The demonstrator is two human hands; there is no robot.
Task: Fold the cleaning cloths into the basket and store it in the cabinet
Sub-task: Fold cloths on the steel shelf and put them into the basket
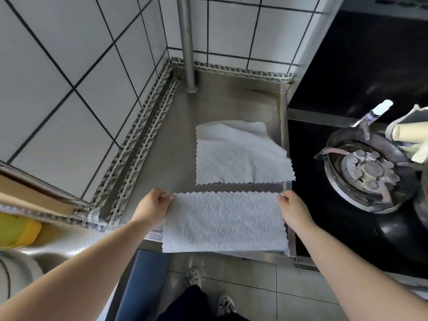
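A white quilted cleaning cloth (224, 222) hangs spread out over the front edge of the steel counter (176, 144). My left hand (155, 203) pinches its top left corner and my right hand (293, 208) pinches its top right corner. A second white cloth (238, 156) lies loosely spread on the counter just behind it, one edge reaching over the counter's right rim. No basket or cabinet shows in this view.
A metal pipe (187, 42) rises at the tiled back corner. A black stove top (347, 77) with a gas burner (363, 167) lies to the right, with objects at its far right edge. A yellow thing (16, 232) sits low at the left. My feet stand on grey floor tiles.
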